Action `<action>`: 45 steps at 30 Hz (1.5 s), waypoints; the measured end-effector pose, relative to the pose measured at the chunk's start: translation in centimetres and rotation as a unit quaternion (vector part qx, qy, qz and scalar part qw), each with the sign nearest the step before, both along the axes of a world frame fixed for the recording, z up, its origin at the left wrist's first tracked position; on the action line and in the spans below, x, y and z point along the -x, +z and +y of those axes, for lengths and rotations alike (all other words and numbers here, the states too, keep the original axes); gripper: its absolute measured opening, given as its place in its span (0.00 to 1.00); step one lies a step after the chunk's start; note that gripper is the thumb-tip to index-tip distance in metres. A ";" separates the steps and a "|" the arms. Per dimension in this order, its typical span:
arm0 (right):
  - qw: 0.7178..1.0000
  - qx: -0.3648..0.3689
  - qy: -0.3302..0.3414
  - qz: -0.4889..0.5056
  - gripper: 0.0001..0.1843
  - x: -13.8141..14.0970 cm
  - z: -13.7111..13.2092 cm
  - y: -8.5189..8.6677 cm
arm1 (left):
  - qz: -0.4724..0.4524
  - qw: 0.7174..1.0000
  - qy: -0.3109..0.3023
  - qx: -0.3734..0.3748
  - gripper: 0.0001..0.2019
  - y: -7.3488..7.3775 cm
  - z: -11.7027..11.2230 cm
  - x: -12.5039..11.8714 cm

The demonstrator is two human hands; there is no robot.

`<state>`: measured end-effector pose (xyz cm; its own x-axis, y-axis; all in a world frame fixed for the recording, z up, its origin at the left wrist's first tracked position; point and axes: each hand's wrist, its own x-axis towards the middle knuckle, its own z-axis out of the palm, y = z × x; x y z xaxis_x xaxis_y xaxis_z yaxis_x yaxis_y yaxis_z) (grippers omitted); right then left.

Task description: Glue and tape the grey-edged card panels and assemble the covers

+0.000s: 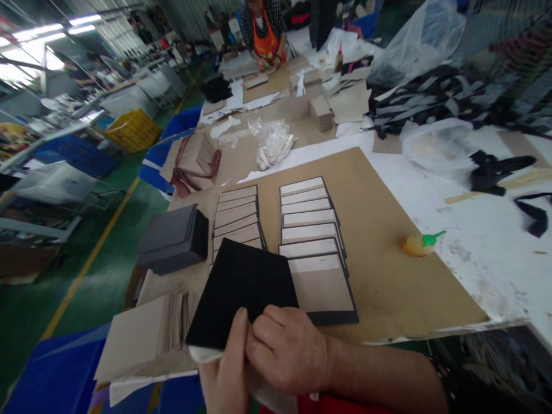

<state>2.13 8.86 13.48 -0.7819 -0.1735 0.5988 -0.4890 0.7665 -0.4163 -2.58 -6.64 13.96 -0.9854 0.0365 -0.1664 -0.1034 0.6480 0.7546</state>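
A black rectangular panel (pixel 252 279) is tilted up near the table's front edge. My left hand (pixel 228 368) grips its lower edge, thumb on the black face. Curled against the same edge is my right hand (pixel 287 348), its fingers closed; part of its grip is hidden. A pale layer shows under the panel's lower left corner. Just beyond lie two overlapping rows of dark-edged beige boards, the right row (pixel 321 284) with white strips along the tops and the left row (pixel 236 215) partly covered by the panel.
Stacked dark panels (pixel 170 236) and beige boards (pixel 138 330) stand at left. A glue bottle with a green nozzle (pixel 418 244) lies on the brown board (pixel 388 276). Farther off are a plastic bag (pixel 273 144), black strips (pixel 440 98) and a person in an orange apron (pixel 265 40).
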 end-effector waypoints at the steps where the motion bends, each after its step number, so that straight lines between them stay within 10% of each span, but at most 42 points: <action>1: 0.999 0.000 0.019 -0.027 0.09 0.1 -0.1 0.3 | 0.005 1.000 0.013 0.009 0.24 -0.3 -0.7 0.4; 5: 0.990 0.091 0.014 -0.109 0.32 -0.9 2.1 0.1 | -0.003 1.000 0.027 -0.008 0.19 -0.6 -1.5 2.7; 8: 0.956 0.190 -0.195 -0.108 0.35 -2.6 5.5 -3.2 | -0.053 0.996 -0.008 -0.070 0.20 -1.4 -0.7 4.4; 11: 0.883 0.300 -0.298 -0.204 0.38 -4.8 8.2 -7.7 | -0.164 0.972 -0.072 -0.153 0.25 -3.5 0.6 5.5; 14: 0.758 0.494 -0.251 -0.344 0.34 -7.2 9.0 -11.5 | -0.262 0.933 -0.162 -0.184 0.27 -6.3 2.4 6.3; 18: 0.638 0.615 -0.294 -0.359 0.31 -9.8 8.5 -15.5 | -0.197 0.951 -0.239 0.000 0.20 -9.3 4.4 7.3; 23: 0.651 0.558 -0.394 -0.332 0.31 -9.6 8.2 -18.2 | -0.123 0.957 -0.201 0.168 0.18 -11.2 5.2 7.0; 38: 0.769 0.219 -0.514 -0.311 0.29 -7.7 7.2 -20.2 | -0.122 0.940 -0.260 0.184 0.23 -14.9 5.2 5.0; 45: 0.730 0.317 -0.510 -0.326 0.26 -8.2 7.0 -19.7 | -0.089 0.934 -0.282 0.201 0.23 -15.3 5.2 4.8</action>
<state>10.30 15.81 -6.25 -0.4648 0.8486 -0.2525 0.6628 0.1444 -0.7348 -7.43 -1.47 -1.36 -0.7840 0.4401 -0.4378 0.2386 0.8647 0.4420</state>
